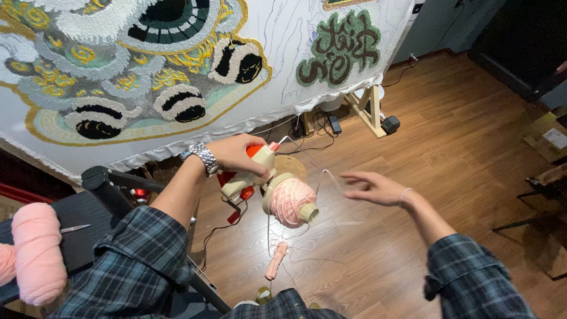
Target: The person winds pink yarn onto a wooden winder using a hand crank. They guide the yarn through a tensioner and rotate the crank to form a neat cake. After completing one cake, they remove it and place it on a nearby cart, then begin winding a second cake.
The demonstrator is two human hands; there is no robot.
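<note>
My left hand (239, 155) grips the top of a cream and red yarn winder (251, 177) clamped on a black stand. A ball of pink yarn (292, 201) sits wound on the winder's cone. My right hand (373, 188) hovers to the right of the ball, fingers apart and blurred, with a thin pale strand (331, 175) running past its fingertips toward the winder's wire guide. A short pink yarn tail (275, 260) dangles below the ball.
A large tufted cloth (177, 65) on a wooden frame fills the top left. A pink yarn skein (36, 251) and scissors (74, 228) lie on a black seat at the left. Cables and adapters (331, 125) lie on the wooden floor.
</note>
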